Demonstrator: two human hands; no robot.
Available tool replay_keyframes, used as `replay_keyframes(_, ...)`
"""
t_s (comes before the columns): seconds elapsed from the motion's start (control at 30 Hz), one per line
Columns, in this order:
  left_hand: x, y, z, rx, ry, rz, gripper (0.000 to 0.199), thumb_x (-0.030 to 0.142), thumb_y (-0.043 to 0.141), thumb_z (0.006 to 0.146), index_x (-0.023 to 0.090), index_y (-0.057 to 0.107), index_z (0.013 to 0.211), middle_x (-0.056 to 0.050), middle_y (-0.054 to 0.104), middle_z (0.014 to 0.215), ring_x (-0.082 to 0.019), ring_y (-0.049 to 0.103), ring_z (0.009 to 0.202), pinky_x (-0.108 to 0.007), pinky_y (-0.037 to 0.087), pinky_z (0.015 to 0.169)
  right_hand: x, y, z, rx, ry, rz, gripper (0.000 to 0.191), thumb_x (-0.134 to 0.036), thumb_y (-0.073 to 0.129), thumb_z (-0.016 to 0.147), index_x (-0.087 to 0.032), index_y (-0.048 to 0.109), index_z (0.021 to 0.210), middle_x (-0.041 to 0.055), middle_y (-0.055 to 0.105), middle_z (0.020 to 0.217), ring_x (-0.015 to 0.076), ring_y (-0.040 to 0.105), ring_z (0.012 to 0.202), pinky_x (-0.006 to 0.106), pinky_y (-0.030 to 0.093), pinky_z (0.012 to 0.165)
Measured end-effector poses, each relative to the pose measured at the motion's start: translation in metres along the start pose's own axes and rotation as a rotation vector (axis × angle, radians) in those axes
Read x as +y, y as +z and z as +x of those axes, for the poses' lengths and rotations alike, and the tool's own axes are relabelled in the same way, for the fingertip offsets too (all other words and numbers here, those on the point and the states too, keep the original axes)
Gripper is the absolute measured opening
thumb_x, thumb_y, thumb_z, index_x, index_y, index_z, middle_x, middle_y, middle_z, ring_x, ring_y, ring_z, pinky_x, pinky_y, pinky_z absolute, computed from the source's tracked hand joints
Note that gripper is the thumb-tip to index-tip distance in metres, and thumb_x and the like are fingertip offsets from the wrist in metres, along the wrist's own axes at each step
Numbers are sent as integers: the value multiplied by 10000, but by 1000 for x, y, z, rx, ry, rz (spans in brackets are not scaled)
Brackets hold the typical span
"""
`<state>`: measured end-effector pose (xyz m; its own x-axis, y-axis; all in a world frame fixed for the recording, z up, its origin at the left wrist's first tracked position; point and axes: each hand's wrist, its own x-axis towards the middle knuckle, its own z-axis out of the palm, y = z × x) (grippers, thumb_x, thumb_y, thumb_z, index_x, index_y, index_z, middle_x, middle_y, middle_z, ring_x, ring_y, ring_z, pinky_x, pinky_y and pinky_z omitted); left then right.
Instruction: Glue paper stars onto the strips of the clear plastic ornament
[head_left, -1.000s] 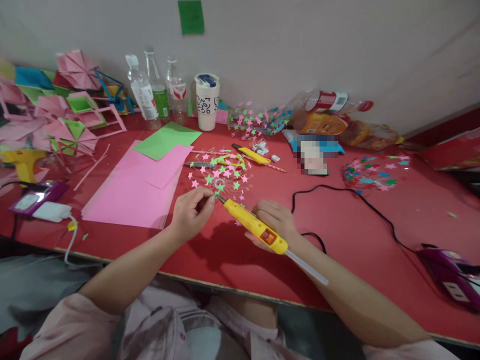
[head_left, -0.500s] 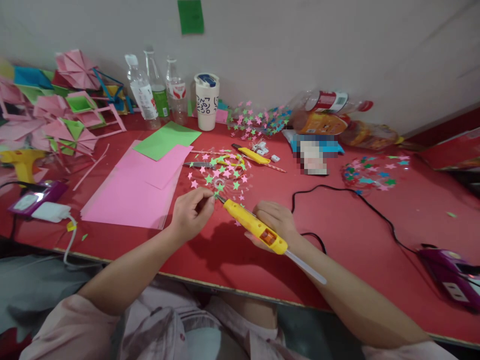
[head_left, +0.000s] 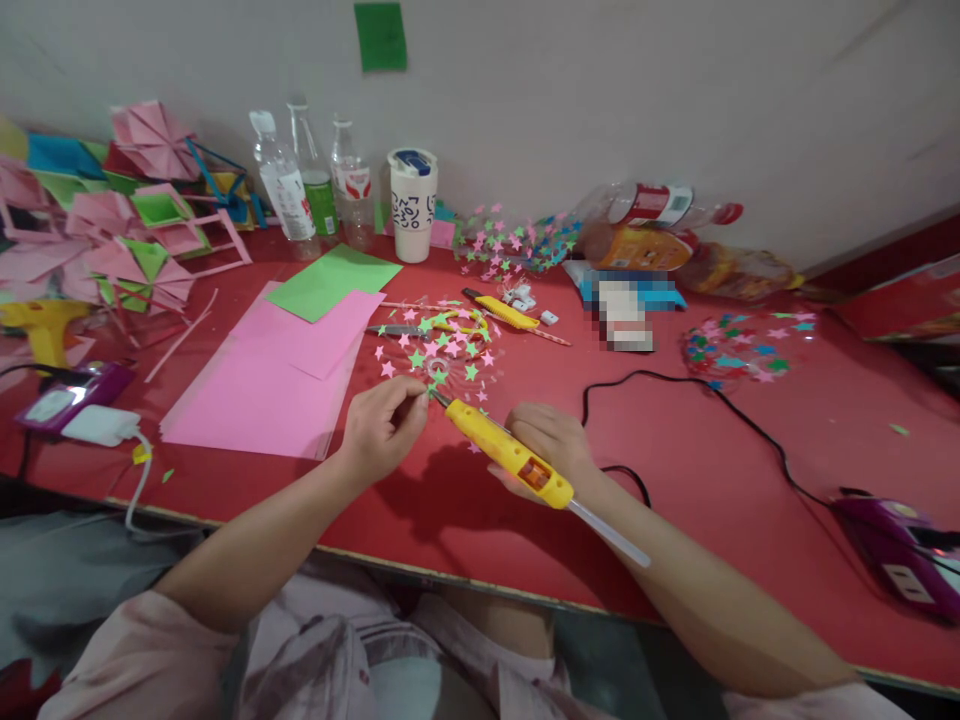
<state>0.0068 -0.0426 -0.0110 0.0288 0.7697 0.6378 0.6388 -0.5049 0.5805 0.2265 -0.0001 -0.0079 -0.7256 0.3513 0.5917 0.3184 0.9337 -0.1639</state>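
My right hand [head_left: 551, 442] grips a yellow glue gun [head_left: 510, 455] with a clear glue stick poking out its back end. Its nozzle points up-left at a clear plastic piece covered with pink and green paper stars [head_left: 439, 355] on the red table [head_left: 712, 470]. My left hand [head_left: 382, 425] pinches a small bit right at the nozzle tip, at the near edge of the star piece; what it pinches is too small to tell. The gun's black cord [head_left: 675, 385] runs right to a purple power strip [head_left: 900, 545].
Pink paper sheets [head_left: 277, 375] and a green sheet [head_left: 334, 278] lie to the left. Bottles [head_left: 300, 185] and a white cup [head_left: 413, 203] stand by the wall. Folded paper crafts [head_left: 112, 220] pile far left. A yellow cutter [head_left: 502, 308], scissors [head_left: 401, 329] and more star pieces [head_left: 739, 345] lie behind.
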Motion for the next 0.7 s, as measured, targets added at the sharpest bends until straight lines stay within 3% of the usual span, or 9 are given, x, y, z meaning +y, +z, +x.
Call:
replay_keyframes(0.23,-14,-4,-2,37,373,268,93,109,508,822,176,554,866,-10,627,711,-102,558,601,-203,406,545,-2,-5,1,-27,-1,-31,244,-367,529,836,-212,427,677,-17,448,601,113,383,539,258,298,495)
replay_keyframes(0.33,-12,-8,-3,31,416,240,113,103,507,815,176,558,884,-20,645,736,-105,574,618,-204,422,564,-1,-6,-1,56,-13,-33,169,-331,563,822,-207,467,760,10,517,670,131,461,582,264,349,512)
replay_keyframes(0.5,-2,-3,-1,-97,96,5,122,177,447,846,180,542,769,18,578,600,-87,522,530,-197,398,529,16,-13,-1,254,245,-92,97,-191,506,837,-225,499,928,66,592,906,187,564,774,299,449,623)
replay_keyframes(0.6,5,2,-2,-274,-126,-216,159,205,444,847,182,530,716,24,573,597,-80,521,539,-193,404,539,39,-15,-4,68,396,-166,134,-200,544,770,-199,510,899,65,564,830,209,558,752,315,447,618)
replay_keyframes(0.7,12,7,-4,-465,-310,-437,174,211,443,851,175,520,699,23,579,618,-59,486,493,-180,387,497,59,-12,-10,-173,561,-238,243,-153,568,676,-164,541,916,97,566,903,211,556,740,305,431,592)
